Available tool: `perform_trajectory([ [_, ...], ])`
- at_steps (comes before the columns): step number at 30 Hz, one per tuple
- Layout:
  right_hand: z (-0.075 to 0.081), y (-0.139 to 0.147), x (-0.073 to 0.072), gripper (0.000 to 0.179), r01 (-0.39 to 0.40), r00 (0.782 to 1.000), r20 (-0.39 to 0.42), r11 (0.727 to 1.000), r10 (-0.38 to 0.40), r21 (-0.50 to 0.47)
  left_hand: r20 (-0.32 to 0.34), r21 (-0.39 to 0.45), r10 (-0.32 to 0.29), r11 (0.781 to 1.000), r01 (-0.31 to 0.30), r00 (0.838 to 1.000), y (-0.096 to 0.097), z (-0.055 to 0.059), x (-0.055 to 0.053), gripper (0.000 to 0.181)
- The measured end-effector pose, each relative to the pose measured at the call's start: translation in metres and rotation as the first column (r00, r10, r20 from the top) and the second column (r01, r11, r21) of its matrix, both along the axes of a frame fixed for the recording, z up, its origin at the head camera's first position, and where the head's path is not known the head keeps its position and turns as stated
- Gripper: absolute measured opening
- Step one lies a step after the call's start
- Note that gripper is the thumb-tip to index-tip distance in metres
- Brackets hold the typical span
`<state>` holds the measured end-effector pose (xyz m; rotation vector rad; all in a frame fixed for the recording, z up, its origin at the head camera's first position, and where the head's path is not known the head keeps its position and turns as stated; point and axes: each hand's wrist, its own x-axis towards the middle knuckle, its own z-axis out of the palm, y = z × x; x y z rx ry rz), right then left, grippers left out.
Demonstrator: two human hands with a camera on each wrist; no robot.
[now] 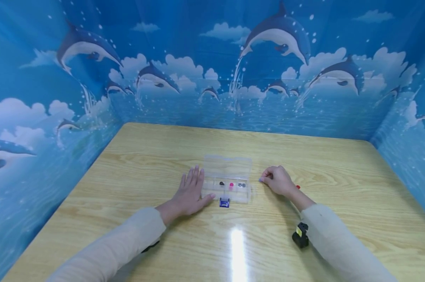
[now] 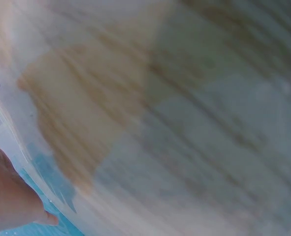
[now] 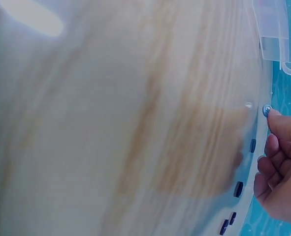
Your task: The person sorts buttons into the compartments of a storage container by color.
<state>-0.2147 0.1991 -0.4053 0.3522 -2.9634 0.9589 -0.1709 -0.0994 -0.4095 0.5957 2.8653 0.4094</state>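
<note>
A clear plastic compartment box (image 1: 249, 194) lies with its transparent lid (image 1: 227, 166) folded back. In its compartments are a small black piece (image 1: 222, 183), a pink piece (image 1: 231, 184) and two silvery round pieces (image 1: 242, 185). My left hand (image 1: 189, 196) rests beside the box's left side, palm down with straight fingers, the thumb over its front left corner. To the right of the box, my right hand (image 1: 277, 180) pinches a small round blue button-like piece (image 3: 267, 110) between thumb and index finger; the other fingers are curled.
A blue clip-like piece (image 1: 224, 203) sits at the box's front edge. Near my right wrist lies a small red piece (image 1: 298, 187). Several small dark pieces (image 3: 239, 189) show on the table (image 1: 156, 152) in the right wrist view. A dolphin-print curtain (image 1: 212, 66) surrounds the table.
</note>
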Motion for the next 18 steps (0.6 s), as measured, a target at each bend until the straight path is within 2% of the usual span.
perform_trajectory([
  [11, 0.0018, -0.0005, 0.0045, 0.011, 0.03, 1.0, 0.009, 0.999, -0.03, -0.04, -0.01, -0.004, -0.003, 1.0, 0.003, 1.0, -0.0003, -0.0004, -0.0005, 0.086],
  [18, 0.0054, -0.0051, 0.0099, 0.011, 0.061, 0.997, 0.055, 0.995, -0.057, -0.073, -0.022, 0.0, -0.007, 1.0, 0.007, 1.0, -0.0002, 0.0001, 0.0001, 0.086],
])
